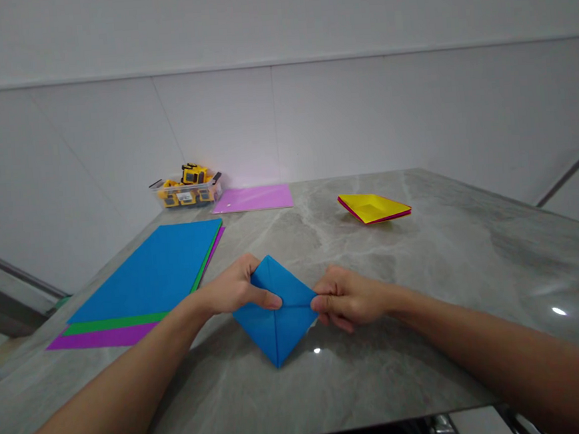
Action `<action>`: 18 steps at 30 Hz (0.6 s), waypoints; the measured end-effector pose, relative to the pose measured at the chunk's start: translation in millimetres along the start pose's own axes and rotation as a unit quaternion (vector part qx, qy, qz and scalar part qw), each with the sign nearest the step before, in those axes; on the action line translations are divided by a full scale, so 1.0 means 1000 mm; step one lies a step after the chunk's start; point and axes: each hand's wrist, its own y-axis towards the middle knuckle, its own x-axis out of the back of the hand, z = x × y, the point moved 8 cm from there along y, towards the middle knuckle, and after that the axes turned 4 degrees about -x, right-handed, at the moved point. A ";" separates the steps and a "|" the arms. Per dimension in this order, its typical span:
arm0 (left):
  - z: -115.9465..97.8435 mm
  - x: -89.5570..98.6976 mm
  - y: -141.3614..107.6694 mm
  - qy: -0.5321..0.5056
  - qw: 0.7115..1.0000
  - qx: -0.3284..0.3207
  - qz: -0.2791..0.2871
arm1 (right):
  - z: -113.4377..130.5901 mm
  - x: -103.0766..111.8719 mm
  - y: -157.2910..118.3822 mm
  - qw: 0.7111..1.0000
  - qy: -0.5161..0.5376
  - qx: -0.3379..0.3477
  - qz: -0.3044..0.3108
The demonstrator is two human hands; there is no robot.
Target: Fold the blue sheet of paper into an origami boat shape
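Observation:
A blue folded paper (275, 332), diamond-shaped with crease lines crossing at its middle, is held tilted up just above the table, between both hands. My left hand (239, 288) grips its left side, thumb pressed on the front near the centre and the other fingers behind. At the right corner, my right hand (346, 297) pinches the tip between thumb and fingers. The back of the paper is hidden from view.
Large blue, green and purple sheets (148, 271) lie stacked at left. Behind are a clear bin (187, 193) of yellow toy vehicles and a pink sheet (252, 198). A yellow and red folded paper (374, 208) sits at back right on the grey marbled table (452, 251).

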 end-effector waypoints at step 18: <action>0.011 0.001 0.005 -0.072 0.973 0.010 -0.218 | -0.023 0.044 0.012 0.931 0.228 0.058 -0.278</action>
